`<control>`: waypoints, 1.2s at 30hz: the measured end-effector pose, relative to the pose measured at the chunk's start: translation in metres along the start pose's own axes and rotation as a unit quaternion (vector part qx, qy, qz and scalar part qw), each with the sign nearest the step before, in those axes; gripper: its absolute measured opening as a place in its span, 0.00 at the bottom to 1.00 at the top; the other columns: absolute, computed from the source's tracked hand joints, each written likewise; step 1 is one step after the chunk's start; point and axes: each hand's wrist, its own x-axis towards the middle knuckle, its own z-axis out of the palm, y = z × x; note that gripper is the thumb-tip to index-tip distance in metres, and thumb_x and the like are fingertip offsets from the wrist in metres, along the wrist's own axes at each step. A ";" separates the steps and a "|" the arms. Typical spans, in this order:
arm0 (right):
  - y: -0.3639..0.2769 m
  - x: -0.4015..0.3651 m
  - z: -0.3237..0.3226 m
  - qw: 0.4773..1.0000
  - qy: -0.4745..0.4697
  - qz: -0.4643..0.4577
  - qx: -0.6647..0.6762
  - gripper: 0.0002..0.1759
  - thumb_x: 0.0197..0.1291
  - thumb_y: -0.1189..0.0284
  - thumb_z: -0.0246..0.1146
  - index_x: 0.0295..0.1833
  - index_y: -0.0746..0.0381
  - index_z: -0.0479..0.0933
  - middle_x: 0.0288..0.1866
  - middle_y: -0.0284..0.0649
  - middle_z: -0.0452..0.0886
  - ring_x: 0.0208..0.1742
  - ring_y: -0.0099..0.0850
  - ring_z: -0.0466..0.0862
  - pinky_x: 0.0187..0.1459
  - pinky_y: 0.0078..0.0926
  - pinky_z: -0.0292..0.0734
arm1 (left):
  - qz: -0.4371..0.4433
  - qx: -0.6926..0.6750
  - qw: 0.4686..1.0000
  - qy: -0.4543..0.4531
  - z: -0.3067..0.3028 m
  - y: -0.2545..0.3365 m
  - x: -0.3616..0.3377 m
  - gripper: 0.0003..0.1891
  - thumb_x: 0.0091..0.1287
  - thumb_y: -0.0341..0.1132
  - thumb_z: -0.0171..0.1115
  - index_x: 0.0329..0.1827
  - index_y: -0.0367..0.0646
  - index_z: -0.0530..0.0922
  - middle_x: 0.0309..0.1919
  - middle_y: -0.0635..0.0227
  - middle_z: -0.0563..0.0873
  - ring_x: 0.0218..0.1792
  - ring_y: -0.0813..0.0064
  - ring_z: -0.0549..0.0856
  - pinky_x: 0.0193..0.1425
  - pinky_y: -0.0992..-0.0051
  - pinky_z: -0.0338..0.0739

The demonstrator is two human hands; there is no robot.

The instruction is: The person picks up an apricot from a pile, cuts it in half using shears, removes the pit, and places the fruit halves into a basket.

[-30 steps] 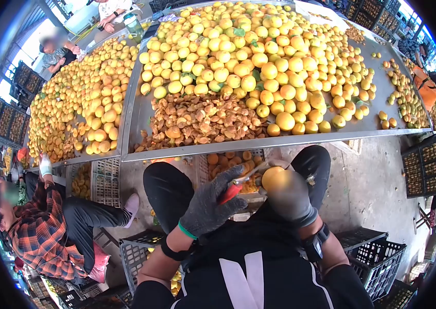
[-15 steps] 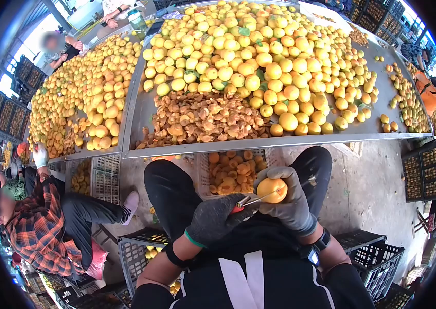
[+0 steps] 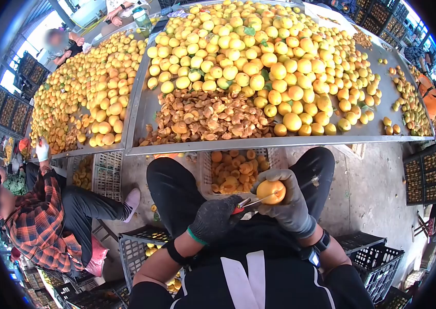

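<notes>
My left hand (image 3: pixel 215 219), in a dark glove with a green cuff, is closed around a small knife (image 3: pixel 251 203) with a red handle. Its thin blade reaches across to a whole yellow-orange apricot (image 3: pixel 271 192) and lies against its side, where a line runs over the skin. My right hand (image 3: pixel 294 201), in a grey glove, grips that apricot with fingers wrapped about its far side. Both hands are above my lap, between my knees. Below and beyond them stands a crate (image 3: pixel 206 180) holding apricot halves (image 3: pixel 236 172).
A metal table (image 3: pixel 187 149) carries heaped apricots (image 3: pixel 259 51) and a pile of brown pits (image 3: pixel 207 116). A person in a plaid shirt (image 3: pixel 43 226) sits at left. Black crates (image 3: pixel 382 257) stand at right, another crate (image 3: pixel 140 252) at left.
The view has shifted slightly. The apricot is turned a little in my right hand, and the cut line on it now shows more. Both hands keep their hold.
</notes>
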 end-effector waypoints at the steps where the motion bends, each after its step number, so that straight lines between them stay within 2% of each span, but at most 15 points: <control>1: 0.001 -0.001 -0.001 1.000 -0.002 -0.008 -0.029 0.35 0.43 0.85 0.73 0.56 0.56 0.65 0.57 0.39 0.69 0.56 0.33 0.77 0.54 0.30 0.78 | -0.007 -0.006 1.000 -0.005 0.001 0.001 0.001 0.20 0.58 0.40 0.65 0.53 0.44 0.78 0.31 0.56 0.85 0.32 0.57 0.86 0.35 0.62 0.79; 6: 0.000 0.001 0.003 0.999 -0.004 -0.031 -0.039 0.35 0.44 0.87 0.72 0.56 0.56 0.64 0.56 0.39 0.68 0.56 0.32 0.76 0.54 0.28 0.77 | 0.005 -0.003 1.000 0.008 0.006 -0.004 0.003 0.18 0.59 0.38 0.64 0.52 0.44 0.79 0.30 0.56 0.85 0.31 0.57 0.85 0.34 0.62 0.79; 11: -0.003 0.003 0.003 0.997 -0.031 -0.049 -0.056 0.34 0.44 0.87 0.71 0.55 0.56 0.64 0.55 0.39 0.68 0.57 0.30 0.75 0.54 0.27 0.77 | 0.010 -0.012 1.000 0.003 0.004 -0.006 0.006 0.14 0.58 0.37 0.63 0.47 0.44 0.81 0.29 0.56 0.84 0.30 0.56 0.85 0.35 0.62 0.79; 13: -0.005 0.004 0.003 0.994 -0.032 -0.065 -0.087 0.34 0.44 0.88 0.70 0.56 0.58 0.64 0.52 0.37 0.70 0.53 0.27 0.73 0.58 0.25 0.68 | 0.003 -0.010 1.000 -0.006 0.001 -0.005 0.007 0.14 0.58 0.36 0.63 0.47 0.44 0.82 0.29 0.56 0.84 0.31 0.56 0.85 0.35 0.62 0.79; 16: -0.011 0.004 0.005 0.985 -0.029 -0.086 -0.149 0.32 0.44 0.88 0.70 0.54 0.58 0.65 0.53 0.38 0.70 0.54 0.28 0.73 0.58 0.26 0.67 | -0.001 -0.007 1.000 -0.009 0.003 -0.006 0.008 0.14 0.58 0.36 0.63 0.46 0.45 0.82 0.29 0.55 0.85 0.31 0.56 0.85 0.35 0.62 0.79; 20: -0.011 0.007 0.006 0.981 -0.030 -0.100 -0.166 0.32 0.44 0.88 0.70 0.54 0.58 0.66 0.52 0.38 0.70 0.54 0.28 0.73 0.58 0.26 0.67 | 0.004 -0.014 1.000 0.009 0.007 -0.010 0.008 0.15 0.57 0.36 0.64 0.47 0.44 0.81 0.30 0.55 0.85 0.31 0.56 0.85 0.35 0.62 0.79; 22: -0.013 0.007 0.006 0.968 -0.016 -0.110 -0.225 0.32 0.43 0.87 0.70 0.53 0.59 0.66 0.52 0.38 0.70 0.54 0.29 0.73 0.58 0.26 0.67 | 0.010 -0.012 1.000 0.021 0.013 -0.014 0.007 0.15 0.57 0.36 0.64 0.47 0.44 0.81 0.30 0.55 0.85 0.31 0.56 0.85 0.36 0.62 0.79; 26: -0.012 0.007 0.007 0.973 -0.002 -0.090 -0.211 0.31 0.43 0.87 0.70 0.53 0.59 0.67 0.52 0.39 0.71 0.55 0.30 0.73 0.58 0.26 0.68 | 0.024 -0.010 0.998 0.052 0.015 -0.013 0.008 0.15 0.57 0.37 0.64 0.47 0.43 0.81 0.32 0.55 0.85 0.32 0.56 0.85 0.36 0.62 0.79; 29: -0.015 0.012 0.005 0.951 -0.016 -0.135 -0.279 0.30 0.42 0.87 0.70 0.52 0.59 0.67 0.53 0.40 0.71 0.56 0.32 0.74 0.58 0.27 0.68 | 0.008 0.002 1.000 0.019 0.015 -0.015 0.011 0.15 0.57 0.37 0.64 0.47 0.43 0.81 0.31 0.56 0.85 0.32 0.57 0.85 0.35 0.62 0.79; 31: -0.015 0.013 0.005 0.914 -0.039 -0.171 -0.365 0.31 0.42 0.86 0.71 0.52 0.60 0.67 0.52 0.41 0.72 0.56 0.34 0.75 0.58 0.28 0.68 | 0.003 0.001 1.000 0.017 0.016 -0.014 0.009 0.15 0.57 0.37 0.64 0.47 0.44 0.80 0.31 0.56 0.84 0.32 0.57 0.85 0.35 0.62 0.79; 32: -0.014 0.013 0.005 0.914 -0.039 -0.172 -0.366 0.31 0.42 0.86 0.71 0.52 0.60 0.67 0.52 0.41 0.72 0.56 0.34 0.75 0.58 0.28 0.68 | 0.000 -0.001 1.000 0.016 0.016 -0.014 0.010 0.16 0.57 0.37 0.64 0.48 0.44 0.80 0.31 0.57 0.84 0.31 0.57 0.85 0.34 0.62 0.78; 34: -0.007 0.010 0.007 0.965 -0.011 -0.113 -0.236 0.32 0.41 0.87 0.71 0.53 0.59 0.66 0.53 0.40 0.73 0.57 0.35 0.75 0.60 0.30 0.69 | -0.003 0.005 1.000 0.026 0.017 -0.014 0.011 0.16 0.57 0.36 0.65 0.48 0.44 0.80 0.29 0.56 0.84 0.31 0.55 0.84 0.34 0.61 0.78; 35: -0.004 0.010 0.007 0.965 -0.011 -0.113 -0.236 0.32 0.41 0.87 0.71 0.53 0.59 0.66 0.53 0.40 0.73 0.57 0.35 0.75 0.60 0.30 0.69 | -0.005 0.011 0.999 0.034 0.018 -0.013 0.012 0.16 0.57 0.35 0.65 0.48 0.45 0.80 0.27 0.55 0.83 0.30 0.53 0.84 0.33 0.60 0.78; 36: -0.002 0.010 0.008 0.989 0.010 -0.065 -0.131 0.32 0.42 0.86 0.71 0.54 0.59 0.66 0.54 0.40 0.74 0.56 0.35 0.76 0.60 0.31 0.69 | -0.005 0.011 0.999 0.036 0.021 -0.014 0.013 0.16 0.57 0.35 0.65 0.48 0.45 0.80 0.27 0.55 0.83 0.30 0.53 0.84 0.33 0.60 0.78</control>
